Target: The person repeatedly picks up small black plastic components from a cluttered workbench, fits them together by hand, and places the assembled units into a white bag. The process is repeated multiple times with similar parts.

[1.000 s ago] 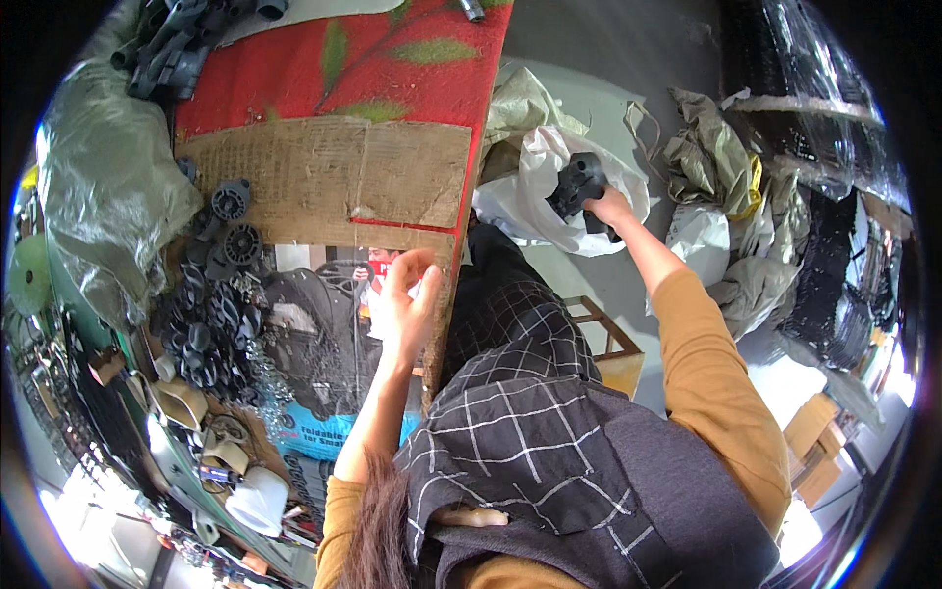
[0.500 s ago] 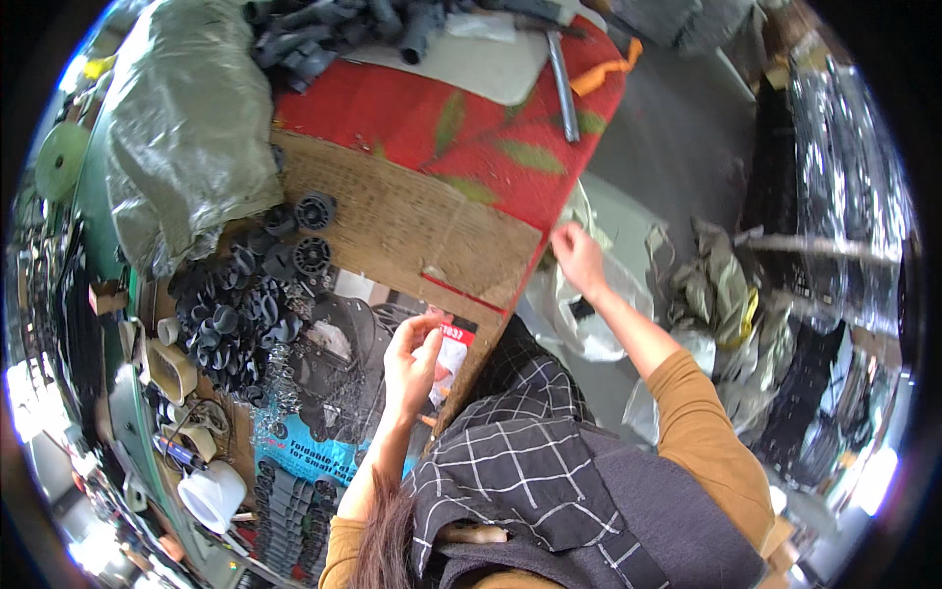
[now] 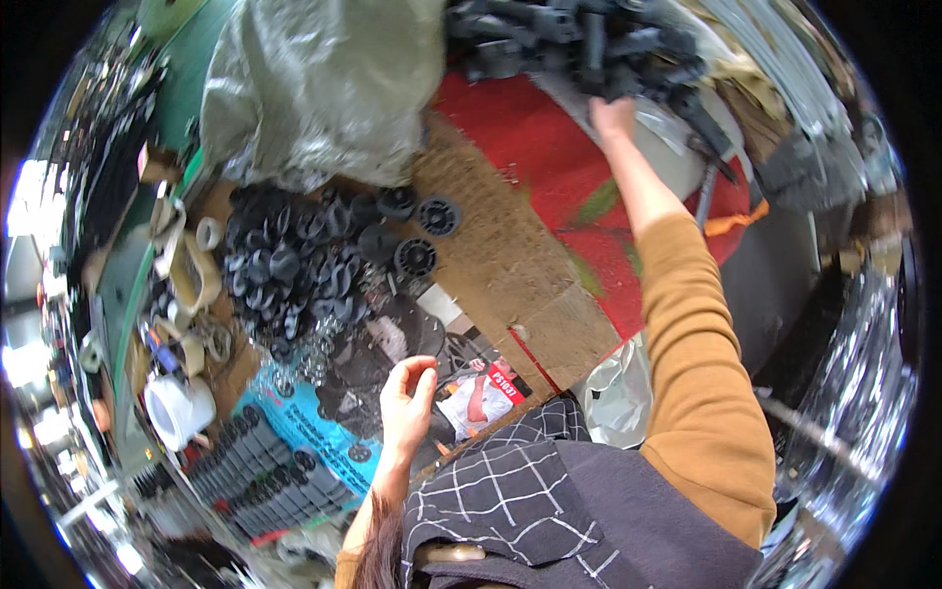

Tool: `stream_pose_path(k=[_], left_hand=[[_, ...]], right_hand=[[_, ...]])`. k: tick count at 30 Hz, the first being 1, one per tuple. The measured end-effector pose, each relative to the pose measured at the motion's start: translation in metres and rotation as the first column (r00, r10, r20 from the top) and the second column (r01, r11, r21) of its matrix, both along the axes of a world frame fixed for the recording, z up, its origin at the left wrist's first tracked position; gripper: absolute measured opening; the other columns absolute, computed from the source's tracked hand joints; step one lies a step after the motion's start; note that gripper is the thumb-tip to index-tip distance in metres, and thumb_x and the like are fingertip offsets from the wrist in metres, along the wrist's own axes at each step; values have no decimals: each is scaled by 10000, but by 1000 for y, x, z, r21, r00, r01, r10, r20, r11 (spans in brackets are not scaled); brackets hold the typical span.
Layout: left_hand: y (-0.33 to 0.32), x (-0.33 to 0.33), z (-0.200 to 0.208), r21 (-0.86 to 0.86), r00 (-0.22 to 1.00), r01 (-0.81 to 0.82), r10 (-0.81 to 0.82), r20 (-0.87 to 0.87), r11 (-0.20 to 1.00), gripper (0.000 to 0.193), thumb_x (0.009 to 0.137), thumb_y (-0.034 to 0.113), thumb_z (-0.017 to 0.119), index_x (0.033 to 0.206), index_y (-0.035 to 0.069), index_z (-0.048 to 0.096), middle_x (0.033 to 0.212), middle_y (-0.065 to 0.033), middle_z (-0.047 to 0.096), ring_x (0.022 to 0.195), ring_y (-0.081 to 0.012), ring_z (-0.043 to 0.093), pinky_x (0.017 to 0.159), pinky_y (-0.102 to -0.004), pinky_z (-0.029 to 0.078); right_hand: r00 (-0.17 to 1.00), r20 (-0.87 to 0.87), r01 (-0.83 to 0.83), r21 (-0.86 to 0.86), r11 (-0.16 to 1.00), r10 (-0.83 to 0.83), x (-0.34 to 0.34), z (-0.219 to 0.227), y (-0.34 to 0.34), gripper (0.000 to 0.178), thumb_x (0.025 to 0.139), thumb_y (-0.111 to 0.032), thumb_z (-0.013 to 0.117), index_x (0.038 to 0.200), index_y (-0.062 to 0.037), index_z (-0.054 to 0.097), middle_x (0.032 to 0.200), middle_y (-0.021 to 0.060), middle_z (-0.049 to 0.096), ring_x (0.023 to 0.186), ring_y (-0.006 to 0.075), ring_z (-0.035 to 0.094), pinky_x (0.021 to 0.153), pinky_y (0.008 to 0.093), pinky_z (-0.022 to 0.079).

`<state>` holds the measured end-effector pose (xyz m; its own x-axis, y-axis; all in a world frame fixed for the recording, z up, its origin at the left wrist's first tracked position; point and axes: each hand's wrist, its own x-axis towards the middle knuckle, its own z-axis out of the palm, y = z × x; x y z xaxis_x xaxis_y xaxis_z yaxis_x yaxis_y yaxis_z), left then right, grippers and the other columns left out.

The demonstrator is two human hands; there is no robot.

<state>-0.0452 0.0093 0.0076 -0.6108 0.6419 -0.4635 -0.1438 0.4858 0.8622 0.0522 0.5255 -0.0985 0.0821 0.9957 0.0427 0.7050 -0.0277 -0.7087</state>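
Pointing away from us, its long axis running up the view, one dark grey plastic part (image 3: 594, 47) lies at the near edge of a pile of like parts (image 3: 505, 44), at the far end of the table. Right hand (image 3: 614, 120): arm stretched out, fingertips at the part's near end; we cannot tell whether they grip it. Beneath the wrist: red cloth (image 3: 559, 147). Right of the hand: one pale board (image 3: 677, 142); one metal tube (image 3: 705, 191), lengthwise toward us; one orange strip (image 3: 736, 218) near it. Nearer us: brown cardboard (image 3: 491, 206), two spoked black wheels (image 3: 439, 215) at its left and, beside them, a heap of black curved pieces (image 3: 280, 265). Left hand (image 3: 404, 407): fingers loosely curled, thumb apart; we see nothing in it. Left of it: one blue printed sheet (image 3: 294, 424).
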Motion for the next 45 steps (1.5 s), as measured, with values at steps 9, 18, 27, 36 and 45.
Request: stream_pose_path(k=[9, 18, 27, 36, 45], left_hand=[[38, -21, -34, 222, 907, -353, 274, 320, 909, 709, 873, 574, 552, 1362, 81, 409, 1251, -106, 524, 1097, -207, 550, 878, -330, 470], [-21, -31, -65, 70, 943, -331, 333, -18, 941, 350, 977, 329, 510, 1205, 69, 564, 1071, -95, 627, 1015, -192, 579, 905, -310, 438], [-37, -4, -86, -150, 899, -214, 134, -418, 965, 398, 916, 353, 568, 1233, 113, 579, 1184, -109, 562, 1140, -300, 440, 1002, -402, 322], [-24, -95, -60, 346, 827, -434, 520, -212, 832, 275, 887, 153, 659, 1123, 15, 631, 962, -64, 614, 858, -127, 597, 766, -253, 491], [-40, -31, -34, 71, 808, -577, 556, 196, 813, 166, 863, 135, 682, 977, 21, 641, 892, -25, 649, 811, -82, 597, 737, -227, 481]], right_hand=[[369, -875, -871, -207, 446, 313, 28, 46, -292, 707, 831, -289, 644, 1398, -41, 303, 1296, 115, 450, 1167, 210, 482, 989, 358, 410], [158, 68, -943, 306, 130, 985, -142, 45, -309, 146, 761, -150, 694, 865, -76, 621, 888, 76, 582, 882, 278, 542, 775, 383, 435], [-31, 481, -969, 199, -144, 876, -218, 13, -346, 124, 780, -113, 603, 885, -160, 651, 869, 17, 560, 920, 224, 520, 803, 372, 386], [-245, 347, -894, 280, -349, 905, -154, 63, -362, 323, 732, -96, 648, 1042, -185, 625, 1040, 26, 560, 1003, 235, 503, 867, 361, 352], [509, -503, -845, -445, 296, 698, -57, 65, -413, 192, 852, -177, 694, 846, -18, 586, 730, -3, 555, 685, 53, 501, 634, 208, 440]])
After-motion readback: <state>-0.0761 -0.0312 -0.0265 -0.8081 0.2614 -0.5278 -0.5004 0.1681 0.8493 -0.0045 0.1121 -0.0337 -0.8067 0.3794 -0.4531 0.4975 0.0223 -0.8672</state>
